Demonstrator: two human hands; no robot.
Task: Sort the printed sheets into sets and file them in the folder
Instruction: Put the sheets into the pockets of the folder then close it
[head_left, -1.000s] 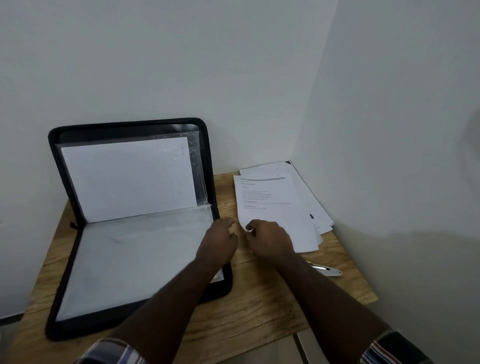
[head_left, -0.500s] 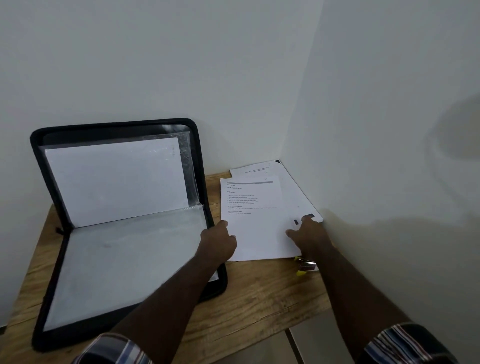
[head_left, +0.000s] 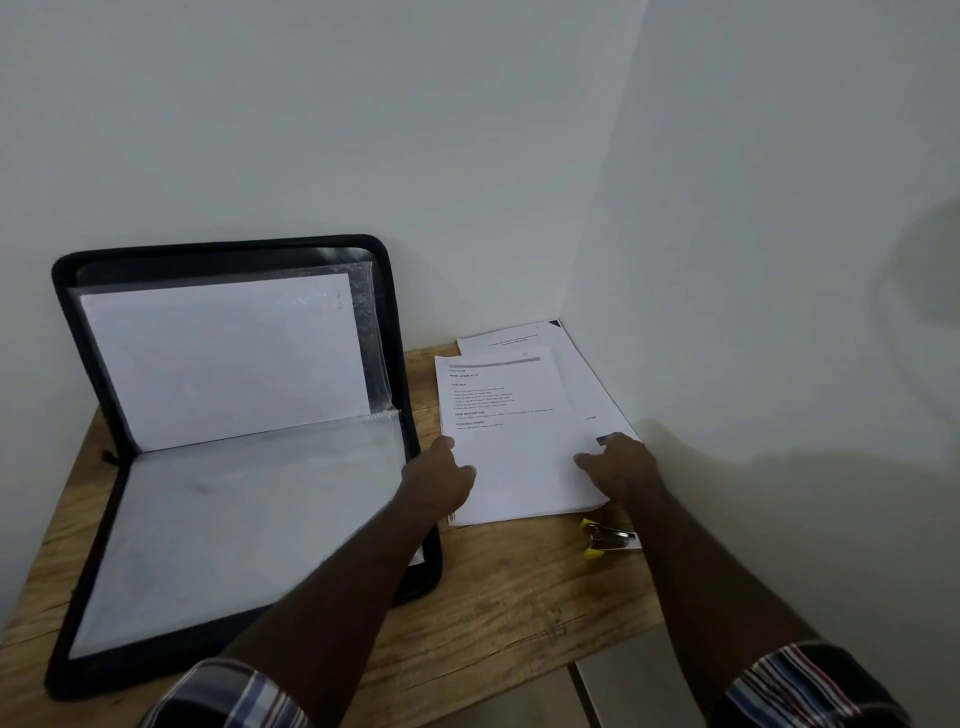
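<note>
A black zip folder (head_left: 405, 364) stands open on the left of the wooden table, its upper half leaning on the wall with a white sheet (head_left: 223, 358) in a clear sleeve. To its right lies a stack of printed sheets (head_left: 514, 457), with more sheets (head_left: 576, 374) fanned out behind it. My left hand (head_left: 441, 478) grips the stack's left edge. My right hand (head_left: 618, 467) holds its right edge, fingers curled over the paper.
A small stapler with yellow ends (head_left: 608, 538) lies just in front of the stack, by my right wrist. The table (head_left: 519, 597) sits in a corner, walls behind and to the right. Its front edge is close to me.
My right hand has moved from the stack's left edge to its right edge. The fanned top sheets are now squared into a neater stack. My left hand stays at the left edge.
</note>
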